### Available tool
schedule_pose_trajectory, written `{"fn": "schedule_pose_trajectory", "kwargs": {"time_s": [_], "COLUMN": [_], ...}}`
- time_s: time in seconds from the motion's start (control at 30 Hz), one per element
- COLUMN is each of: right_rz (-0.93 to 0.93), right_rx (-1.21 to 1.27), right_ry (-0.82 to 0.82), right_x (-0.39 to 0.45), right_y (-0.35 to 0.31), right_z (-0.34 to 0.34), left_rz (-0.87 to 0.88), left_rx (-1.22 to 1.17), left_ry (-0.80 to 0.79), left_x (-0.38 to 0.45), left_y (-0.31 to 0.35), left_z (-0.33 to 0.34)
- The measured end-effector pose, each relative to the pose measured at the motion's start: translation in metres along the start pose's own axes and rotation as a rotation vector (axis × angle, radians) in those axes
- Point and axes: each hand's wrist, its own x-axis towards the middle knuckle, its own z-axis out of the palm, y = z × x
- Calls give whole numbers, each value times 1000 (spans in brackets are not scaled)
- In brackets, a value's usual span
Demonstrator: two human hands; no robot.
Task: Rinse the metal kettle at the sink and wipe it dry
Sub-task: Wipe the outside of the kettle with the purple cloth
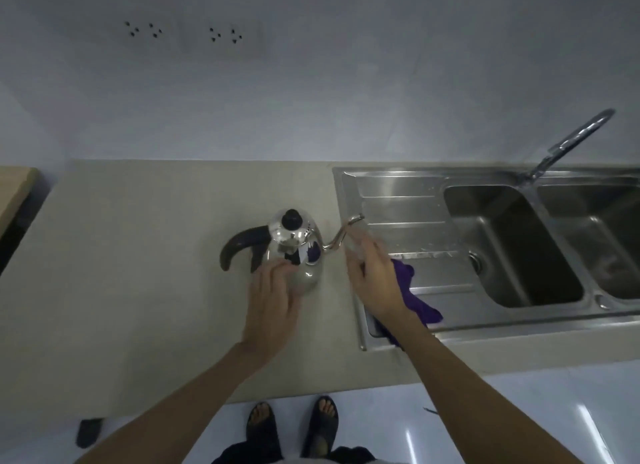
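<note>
A shiny metal kettle (pixel 300 252) with a black handle, a black lid knob and a thin curved spout stands upright on the beige counter (pixel 138 256), just left of the sink. My left hand (pixel 273 301) is flat and open at the kettle's near side, fingertips at its body. My right hand (pixel 375 280) hovers open beside the spout, blurred by motion, above a purple cloth (pixel 415 297) that lies on the sink's drainboard (pixel 408 214). Neither hand grips anything.
The steel double sink (pixel 512 242) with a curved tap (pixel 571 141) fills the right side. A wooden board edge (pixel 14 190) shows at far left. A white wall with sockets rises behind the counter. My sandalled feet stand on the glossy floor below.
</note>
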Motion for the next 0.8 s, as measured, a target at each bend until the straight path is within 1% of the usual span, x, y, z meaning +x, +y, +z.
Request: {"fn": "schedule_pose_trajectory", "kwargs": {"time_s": [0.03,0.07,0.13,0.2,0.27,0.33,0.47,0.53,0.6,0.7,0.73,0.8], "right_rz": [63,144,294,351,373,401,470,492,508,459,421,301], "right_rx": [-33,-67,-213,-393,-435,-437,-525,-484,-380,-97,-29,33], "right_ry": [37,39,-75,-224,-255,-228,-196,-177,-117,133,220,381], "right_x": [-10,-20,-36,-46,-45,-39,-37,-39,-43,-42,-37,-19], "right_y": [17,35,67,90,106,119,142,150,152,144,135,107], "right_z": [-6,-10,-14,-15,-11,-3,7,7,5,-12,-19,-28], "left_rz": [66,101,137,132,79,37,44,19,19,18,21,65], "left_rx": [-36,-56,-28,40,108,155,241,251,246,174,139,77], "left_ry": [-142,-277,-478,-599,-685,-713,-720,-752,-787,-727,-688,-596], "left_x": [-5,-8,-10,-8,-5,-2,-11,-18,-23,-24,-22,-17], "left_y": [3,8,19,31,38,43,43,43,44,51,53,54], "left_z": [8,17,41,69,98,123,153,158,157,145,137,115]}}
